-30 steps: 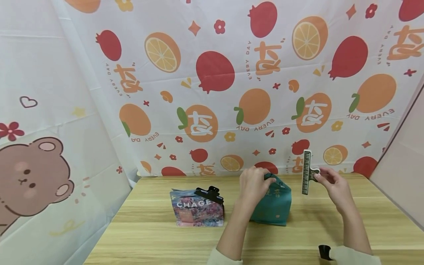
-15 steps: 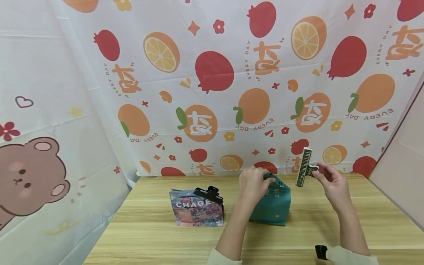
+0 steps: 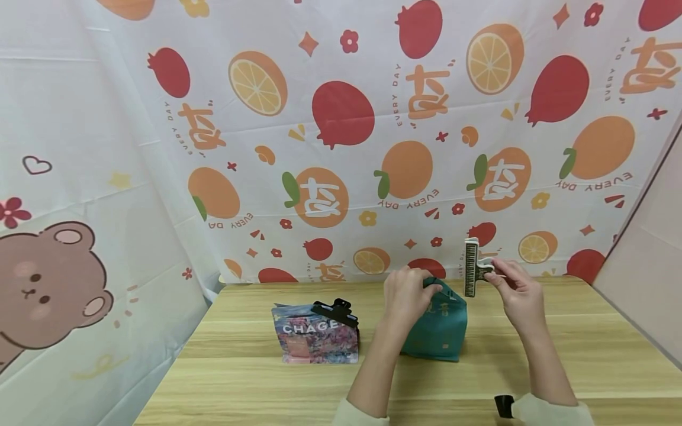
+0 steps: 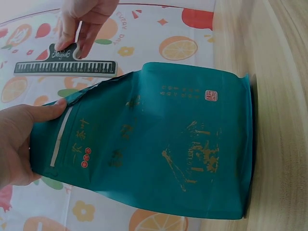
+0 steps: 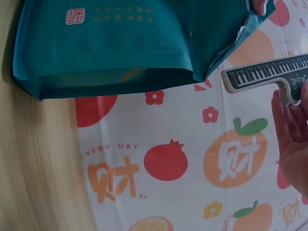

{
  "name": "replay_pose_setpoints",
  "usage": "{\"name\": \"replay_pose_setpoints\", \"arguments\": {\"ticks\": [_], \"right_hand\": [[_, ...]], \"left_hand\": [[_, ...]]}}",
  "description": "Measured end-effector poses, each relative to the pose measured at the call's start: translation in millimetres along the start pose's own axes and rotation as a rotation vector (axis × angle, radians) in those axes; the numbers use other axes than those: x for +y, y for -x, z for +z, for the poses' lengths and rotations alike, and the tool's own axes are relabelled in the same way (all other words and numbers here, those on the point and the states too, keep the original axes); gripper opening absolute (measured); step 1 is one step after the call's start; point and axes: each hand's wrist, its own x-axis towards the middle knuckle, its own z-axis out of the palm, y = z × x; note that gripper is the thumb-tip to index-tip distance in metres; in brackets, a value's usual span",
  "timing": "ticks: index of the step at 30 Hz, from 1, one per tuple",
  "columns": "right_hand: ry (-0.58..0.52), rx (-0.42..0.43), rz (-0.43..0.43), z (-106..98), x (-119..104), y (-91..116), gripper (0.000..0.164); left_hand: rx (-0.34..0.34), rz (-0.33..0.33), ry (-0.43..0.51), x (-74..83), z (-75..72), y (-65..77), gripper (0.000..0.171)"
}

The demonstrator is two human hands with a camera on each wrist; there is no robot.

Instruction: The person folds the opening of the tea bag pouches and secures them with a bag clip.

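Observation:
A teal tea bag (image 3: 439,331) with gold print stands on the wooden table. My left hand (image 3: 406,296) grips its folded top edge, thumb on the near side, as the left wrist view (image 4: 19,144) also shows. Between thumb and fingers, my right hand (image 3: 519,290) pinches the handle of a clip (image 3: 471,269) printed with piano keys. The clip's long bar is upright in the head view, just right of the bag's top and apart from it. In the right wrist view the clip (image 5: 264,72) points toward the bag's creased upper end (image 5: 236,38).
Left of the teal bag stands a colourful pouch (image 3: 319,343) lettered CHAGE, with a black clip (image 3: 337,312) on its top corner. Behind the wooden table (image 3: 256,390) hangs a fruit-print cloth (image 3: 341,195). A white cloth with a bear (image 3: 48,284) hangs at the left.
My right hand has moved left with the piano-key clip, bringing it closer to the teal bag's top. The clip tilted, then came upright again. My left hand keeps its grip on the bag.

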Motion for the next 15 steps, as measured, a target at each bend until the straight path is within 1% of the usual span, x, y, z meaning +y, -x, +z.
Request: {"name": "replay_pose_setpoints", "arguments": {"ticks": [3,6,10,15], "right_hand": [[0.001,0.006,-0.048,1.0,-2.5,-0.4,0.031],[-0.019,-0.001,-0.092,1.8,-12.1,-0.9,0.029],[-0.051,-0.034,-0.153,3.6,-24.2,-1.5,0.026],[-0.047,-0.083,-0.201,7.2,-24.6,-2.4,0.024]], "left_hand": [[-0.007,-0.001,0.003,0.1,0.1,-0.2,0.023],[-0.013,-0.001,0.006,0.1,-0.2,-0.9,0.022],[-0.009,0.008,0.015,-0.5,-0.2,-1.6,0.020],[0.012,0.022,0.017,-1.6,0.4,-1.8,0.020]]}}
